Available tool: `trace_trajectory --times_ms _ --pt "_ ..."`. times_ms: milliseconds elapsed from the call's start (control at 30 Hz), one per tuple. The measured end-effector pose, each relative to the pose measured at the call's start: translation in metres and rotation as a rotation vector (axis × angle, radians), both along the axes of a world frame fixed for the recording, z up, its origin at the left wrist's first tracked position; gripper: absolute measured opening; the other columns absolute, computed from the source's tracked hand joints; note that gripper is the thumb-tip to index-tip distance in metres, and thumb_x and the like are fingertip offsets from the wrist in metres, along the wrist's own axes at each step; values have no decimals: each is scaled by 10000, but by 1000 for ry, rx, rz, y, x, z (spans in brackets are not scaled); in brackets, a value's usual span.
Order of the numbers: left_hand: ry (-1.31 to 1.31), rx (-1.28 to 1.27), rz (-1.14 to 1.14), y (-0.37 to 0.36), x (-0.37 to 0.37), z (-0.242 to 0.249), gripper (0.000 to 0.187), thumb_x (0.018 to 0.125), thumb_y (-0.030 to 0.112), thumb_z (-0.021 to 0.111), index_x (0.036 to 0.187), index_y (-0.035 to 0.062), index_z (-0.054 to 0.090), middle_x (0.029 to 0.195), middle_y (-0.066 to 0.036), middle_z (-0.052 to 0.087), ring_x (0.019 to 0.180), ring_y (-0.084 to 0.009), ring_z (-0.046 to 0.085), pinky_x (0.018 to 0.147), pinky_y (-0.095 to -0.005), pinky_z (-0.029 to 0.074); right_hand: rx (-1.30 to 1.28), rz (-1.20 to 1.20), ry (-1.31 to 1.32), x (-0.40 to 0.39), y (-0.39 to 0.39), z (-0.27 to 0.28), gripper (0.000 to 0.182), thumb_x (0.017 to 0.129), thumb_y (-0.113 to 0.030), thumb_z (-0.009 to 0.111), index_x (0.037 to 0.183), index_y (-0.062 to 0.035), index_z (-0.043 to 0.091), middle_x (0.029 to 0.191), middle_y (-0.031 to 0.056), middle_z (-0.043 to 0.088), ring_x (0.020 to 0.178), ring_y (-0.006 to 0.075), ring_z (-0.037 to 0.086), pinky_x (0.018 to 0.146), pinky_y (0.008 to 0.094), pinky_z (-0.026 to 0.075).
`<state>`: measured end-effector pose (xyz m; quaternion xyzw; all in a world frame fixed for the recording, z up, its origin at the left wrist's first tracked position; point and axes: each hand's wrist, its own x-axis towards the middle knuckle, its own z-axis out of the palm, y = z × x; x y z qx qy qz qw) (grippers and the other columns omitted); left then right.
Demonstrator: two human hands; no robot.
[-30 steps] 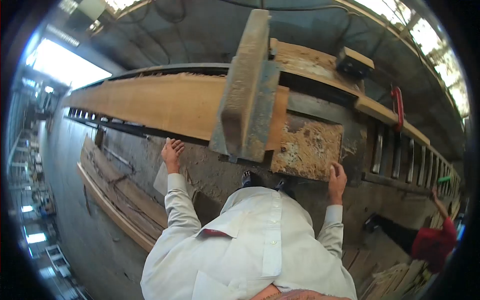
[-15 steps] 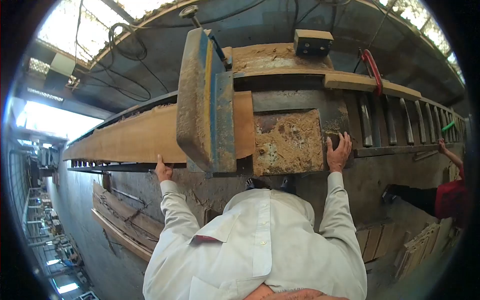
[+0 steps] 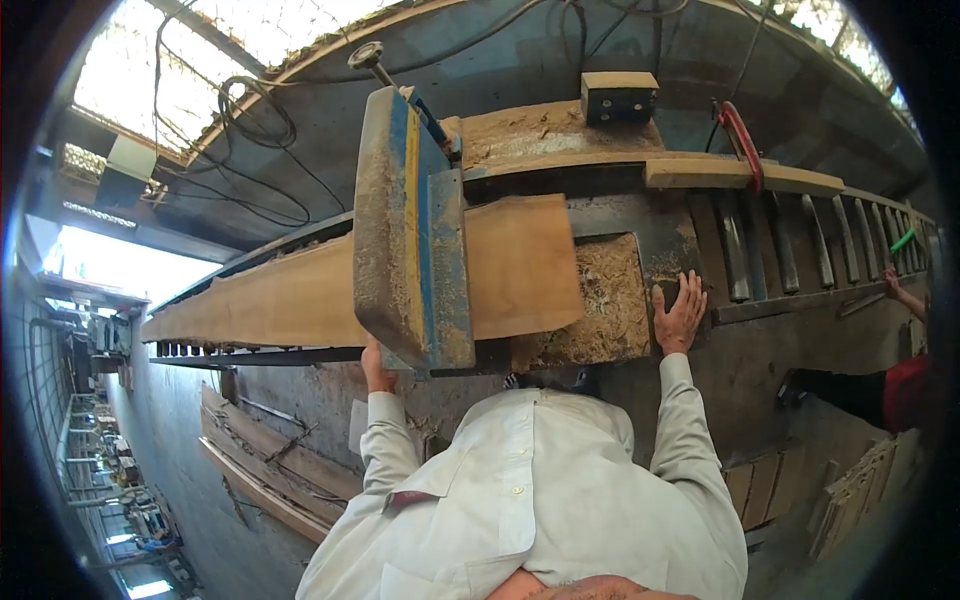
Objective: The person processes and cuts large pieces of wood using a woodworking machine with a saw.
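Note:
A long wooden board (image 3: 270,300) lies flat, passing under the upright blue and yellow head (image 3: 400,230) of a machine, probably a saw. Its squared end juts out on the right over a sawdust-covered plate (image 3: 612,285). My left hand (image 3: 377,368) grips the board's near edge close to the head's left side; its fingers are partly hidden. On the dark metal table to the right of the plate, my right hand (image 3: 680,313) rests flat with fingers spread, apart from the board.
A roller conveyor (image 3: 790,240) runs off to the right. Along the back lie a wooden fence strip (image 3: 745,175), a red clamp (image 3: 740,145) and a dark block (image 3: 620,98). Planks (image 3: 270,460) lie on the floor at left. Another person's arm (image 3: 908,298) is at far right, near a green object (image 3: 902,241).
The board has slid right through the machine head, its end now covering part of the plate. My left hand has moved right with it; my right hand stays on the table.

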<state>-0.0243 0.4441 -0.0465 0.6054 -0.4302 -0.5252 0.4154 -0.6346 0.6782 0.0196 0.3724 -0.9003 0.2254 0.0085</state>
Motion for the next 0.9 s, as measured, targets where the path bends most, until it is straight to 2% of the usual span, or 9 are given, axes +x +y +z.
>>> trace_trajectory --times_ms 100,167,233,300,400,667,733,767,900 --pt "349 87 -106 36 -41 45 452 997 398 519 1140 -18 627 1053 -136 674 946 -222 658 722 -344 527 -15 14 -13 -2 1 -3 819 923 -723 295 1434 -90 389 1553 114 273 1466 268 184 1221 463 97" --pt "94 161 -300 49 -44 100 465 1001 390 514 1192 -27 590 1147 -170 640 1027 -263 640 817 -383 531 -43 25 -41 -2 3 -3 817 924 -724 288 1424 -89 408 1553 115 281 1466 270 187 1219 464 95" --pt "73 231 -168 39 -24 104 480 1003 385 513 1247 -26 550 1243 -184 592 1097 -303 614 898 -433 522 -79 44 -60 -3 1 -4 818 922 -728 286 1412 -88 427 1551 117 290 1465 273 191 1218 466 92" --pt "286 316 284 22 19 72 499 1003 383 516 1304 -15 506 1342 -177 530 1156 -341 582 964 -493 500 -100 60 -67 -5 6 -6 820 918 -733 287 1399 -89 447 1548 121 301 1464 279 197 1217 468 90" --pt "658 222 283 -14 57 63 504 991 383 545 1309 -4 493 1417 -146 458 1152 -348 576 971 -518 496 -103 85 -42 -7 9 -9 834 907 -749 291 1391 -93 461 1545 126 307 1462 283 205 1216 469 88" --pt "183 36 170 -39 79 23 403 973 371 584 1198 37 577 1090 -112 665 916 -270 652 810 -441 565 -59 79 -26 -8 10 -4 869 868 -790 324 1387 -107 465 1549 106 304 1461 268 206 1222 453 74" --pt "401 178 294 -37 44 59 426 967 386 591 1197 27 572 1071 -122 670 752 -240 664 747 -401 584 -118 79 -60 -13 9 -5 877 856 -805 318 1376 -117 475 1544 99 315 1459 266 210 1222 454 83" --pt "439 90 480 -31 2 72 419 942 443 616 1056 40 600 833 -81 664 452 -167 518 505 -313 524 -135 79 -76 -13 9 -5 877 855 -808 316 1373 -119 478 1543 98 318 1459 265 211 1222 455 84" --pt "23 241 254 -22 10 64 428 905 499 650 852 78 591 615 -9 546 368 -135 377 367 -304 372 -199 94 -135 -11 15 -3 888 839 -822 329 1358 -120 495 1524 111 351 1452 267 233 1219 465 98"
